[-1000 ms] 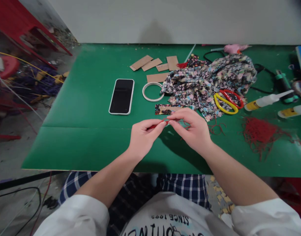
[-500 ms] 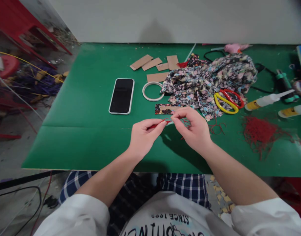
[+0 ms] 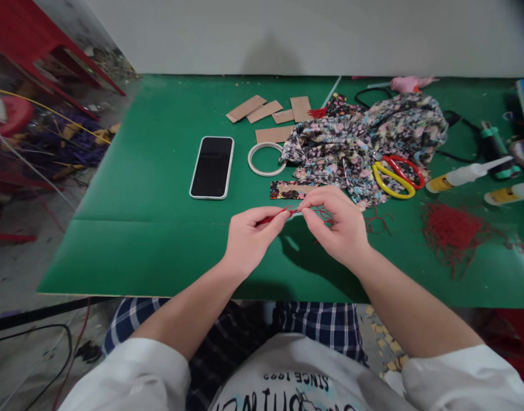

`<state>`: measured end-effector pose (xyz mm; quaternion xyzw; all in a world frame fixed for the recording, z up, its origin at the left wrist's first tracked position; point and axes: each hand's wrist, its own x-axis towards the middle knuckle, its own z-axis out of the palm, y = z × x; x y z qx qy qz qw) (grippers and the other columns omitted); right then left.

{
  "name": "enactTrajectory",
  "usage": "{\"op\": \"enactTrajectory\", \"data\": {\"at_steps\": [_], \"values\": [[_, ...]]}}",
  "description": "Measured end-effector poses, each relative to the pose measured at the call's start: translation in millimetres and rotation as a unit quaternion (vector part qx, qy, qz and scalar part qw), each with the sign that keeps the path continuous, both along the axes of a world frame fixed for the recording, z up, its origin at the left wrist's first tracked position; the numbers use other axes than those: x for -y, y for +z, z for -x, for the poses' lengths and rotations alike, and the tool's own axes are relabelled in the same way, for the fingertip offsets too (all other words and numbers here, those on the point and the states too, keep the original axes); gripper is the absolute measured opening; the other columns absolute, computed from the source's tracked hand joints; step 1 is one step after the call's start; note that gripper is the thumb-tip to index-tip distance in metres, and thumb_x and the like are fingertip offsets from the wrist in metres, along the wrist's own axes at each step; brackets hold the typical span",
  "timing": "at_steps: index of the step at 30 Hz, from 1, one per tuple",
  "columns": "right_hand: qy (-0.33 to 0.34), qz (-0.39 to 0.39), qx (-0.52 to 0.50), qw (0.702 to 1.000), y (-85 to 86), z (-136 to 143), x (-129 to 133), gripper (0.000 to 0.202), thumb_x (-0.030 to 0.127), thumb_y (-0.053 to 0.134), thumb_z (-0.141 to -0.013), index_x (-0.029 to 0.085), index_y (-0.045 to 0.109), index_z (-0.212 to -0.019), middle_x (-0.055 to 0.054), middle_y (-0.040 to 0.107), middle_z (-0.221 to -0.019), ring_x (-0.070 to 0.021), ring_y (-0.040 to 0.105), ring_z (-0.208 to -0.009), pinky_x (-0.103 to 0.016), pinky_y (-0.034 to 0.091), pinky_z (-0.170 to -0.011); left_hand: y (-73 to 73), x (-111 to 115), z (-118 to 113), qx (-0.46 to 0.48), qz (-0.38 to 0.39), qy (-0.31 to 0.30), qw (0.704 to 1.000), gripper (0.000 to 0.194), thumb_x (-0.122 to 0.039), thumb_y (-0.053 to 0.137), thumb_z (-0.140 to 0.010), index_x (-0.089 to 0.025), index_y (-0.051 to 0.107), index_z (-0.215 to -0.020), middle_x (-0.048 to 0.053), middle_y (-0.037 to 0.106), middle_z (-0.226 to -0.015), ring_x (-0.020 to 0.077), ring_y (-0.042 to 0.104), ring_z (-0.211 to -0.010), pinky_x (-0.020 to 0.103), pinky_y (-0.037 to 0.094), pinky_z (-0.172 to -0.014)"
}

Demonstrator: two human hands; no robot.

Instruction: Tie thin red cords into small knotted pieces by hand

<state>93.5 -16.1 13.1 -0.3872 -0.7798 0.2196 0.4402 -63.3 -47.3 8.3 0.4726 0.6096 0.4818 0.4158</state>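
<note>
Red thread (image 3: 293, 212) is held at the centre of the frame, above the surface (image 3: 150, 251); fine work on it is judged to be the step in hand. By the left hand (image 3: 247, 237), it is pinched between closed thumb and index finger, the rest curled. The right hand (image 3: 341, 228) is loosely curled, thumb and index tips brought together at the thread's other side, with loose loops beside them. For the next move, a steady left pinch and light, exact right fingertips seem called for, so that strands aren't snagged. Any knot is too small to make out, and the bundle inside the left palm is mostly hidden. Scissor blades are mostly covered by cloth (image 3: 356, 137); a bottle (image 3: 512, 193) is cut off at the right edge.
</note>
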Motion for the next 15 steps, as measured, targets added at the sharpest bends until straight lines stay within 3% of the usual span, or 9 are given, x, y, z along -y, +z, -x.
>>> {"op": "enactTrajectory", "data": {"at_steps": [15], "values": [[-0.003, 0.016, 0.007, 1.000, -1.1, 2.1, -1.3, 0.008, 0.017, 0.057, -0.080, 0.022, 0.062, -0.077, -0.003, 0.068, -0.080, -0.0179, 0.064, -0.082, -0.035, 0.050, -0.075, -1.2, 0.3, 0.8, -0.008, -0.008, -0.005, 1.000, 0.013, -0.029, 0.070, -0.070, -0.018, 0.075, -0.073, 0.001, 0.074, -0.071, 0.0130, 0.066, -0.064, 0.018, 0.052, -0.056]]}}
